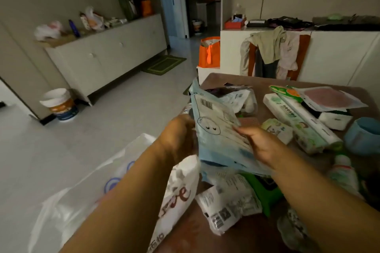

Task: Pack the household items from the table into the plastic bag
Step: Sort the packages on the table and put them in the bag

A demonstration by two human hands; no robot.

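A flat pale-blue packet is held upright above the crumpled white plastic bag.

- One view only, from a wide-angle camera on the person's head, looking forward and down.
- It sits close above the near left corner of the tabletop, which fills the lower right of the picture.
- Both forearms reach in from the bottom edge toward that tabletop.
- Left of the tabletop lies open floor; beyond its far edge stand a draped chair and a doorway.
- Straight lines bow near the edges.
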